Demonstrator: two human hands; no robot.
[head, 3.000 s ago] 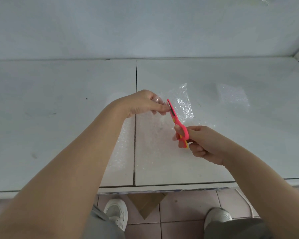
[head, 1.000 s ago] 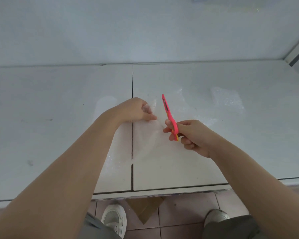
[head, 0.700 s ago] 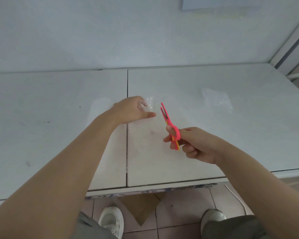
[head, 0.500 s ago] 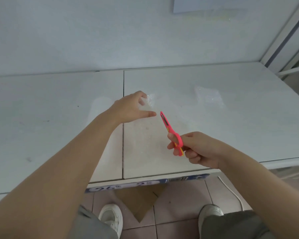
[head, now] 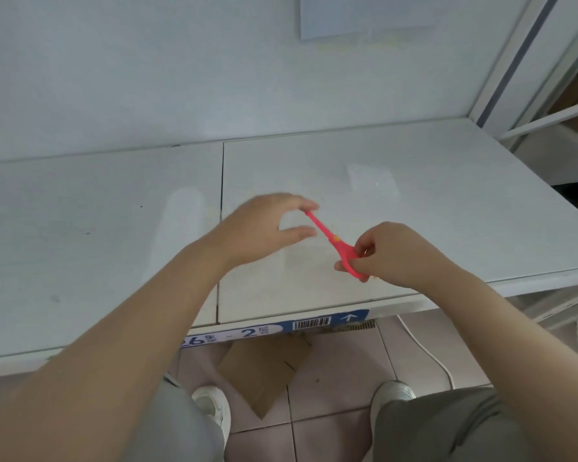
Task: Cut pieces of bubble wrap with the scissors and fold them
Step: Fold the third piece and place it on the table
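The pink scissors are gripped by their handles in the right hand, blades closed, tip touching the left hand, whose fingers are spread apart. A folded bubble wrap piece lies beyond on the white table.

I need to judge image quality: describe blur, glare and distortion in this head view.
Head view: left hand is motion-smeared; scissors in right hand soft-edged; bubble wrap nearly lost against the pale table; light flat; wide-angle bends edges.

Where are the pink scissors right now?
The pink plastic scissors are over the white table, handles in the right hand, blade tips by the left hand.
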